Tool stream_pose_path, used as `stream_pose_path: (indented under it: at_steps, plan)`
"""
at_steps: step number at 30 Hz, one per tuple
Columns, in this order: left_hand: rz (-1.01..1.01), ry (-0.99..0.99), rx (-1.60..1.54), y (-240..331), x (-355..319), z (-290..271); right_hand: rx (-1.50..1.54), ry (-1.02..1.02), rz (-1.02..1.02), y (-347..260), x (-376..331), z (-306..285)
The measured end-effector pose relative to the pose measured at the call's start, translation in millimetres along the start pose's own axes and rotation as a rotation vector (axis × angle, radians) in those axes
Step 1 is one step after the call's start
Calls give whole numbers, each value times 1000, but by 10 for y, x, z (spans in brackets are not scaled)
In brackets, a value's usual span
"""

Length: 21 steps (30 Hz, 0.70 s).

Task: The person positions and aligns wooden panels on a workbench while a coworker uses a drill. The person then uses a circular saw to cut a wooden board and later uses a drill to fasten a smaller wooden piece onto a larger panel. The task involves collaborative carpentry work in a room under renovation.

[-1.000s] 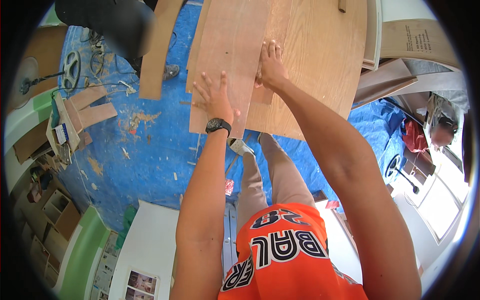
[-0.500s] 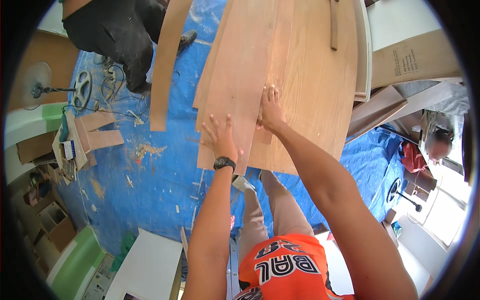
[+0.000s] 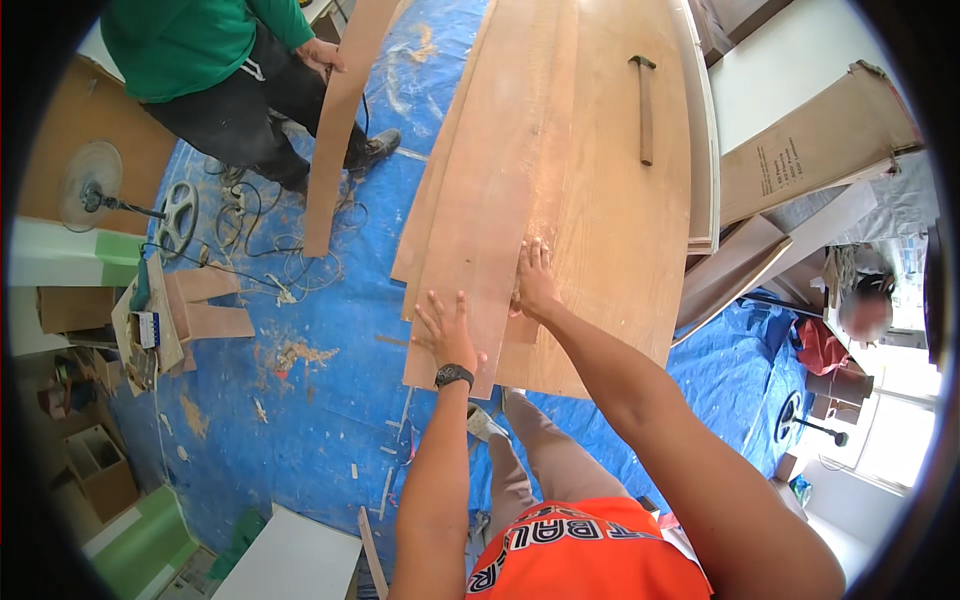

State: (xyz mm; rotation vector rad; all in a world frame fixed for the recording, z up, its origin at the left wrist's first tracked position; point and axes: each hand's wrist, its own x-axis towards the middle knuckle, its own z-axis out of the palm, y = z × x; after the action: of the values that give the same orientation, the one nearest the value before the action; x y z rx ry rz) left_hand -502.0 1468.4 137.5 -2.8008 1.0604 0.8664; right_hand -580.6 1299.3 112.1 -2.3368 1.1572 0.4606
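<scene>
A long, thin strip of reddish plywood (image 3: 478, 220) lies over other wooden sheets in front of me. My left hand (image 3: 449, 335) rests flat on its near end, fingers spread, a dark watch on the wrist. At the strip's right edge is my right hand (image 3: 537, 280), its fingers stretched forward over the wood and its thumb side partly hidden. Beneath lies a larger light-brown wood panel (image 3: 625, 240). A hammer (image 3: 645, 115) with a wooden handle sits on that panel, beyond my right hand.
At the far left a co-worker in a green top (image 3: 200, 50) holds a curved brown strip (image 3: 345, 130) upright. A blue tarp (image 3: 330, 400) with scraps and cables covers the floor. Fans, boxes and wood offcuts (image 3: 215, 305) stand around; cardboard (image 3: 820, 140) leans at the right.
The view has tilted up, bringing the whole hammer and the co-worker's green top and hand into sight. My hands stay at about the same places on the plywood strip.
</scene>
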Motion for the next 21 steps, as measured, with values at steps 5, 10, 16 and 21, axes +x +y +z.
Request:
stream_pose_path:
  at_steps: [5, 10, 16, 21]
  plan:
    - [51, 219, -226, -168, -358, 186, -306, -38, -36, -24, -1, -17]
    - [59, 272, -405, -492, -1446, 586, -325, 47, -35, 170, 48, 29]
    - [-300, 222, -513, -1705, -3721, 1649, -18, 173, -73, 217, -84, 265]
    - [-346, -6, -262, -2281, -5689, 2316, 166, 248, -167, 311, -986, 366]
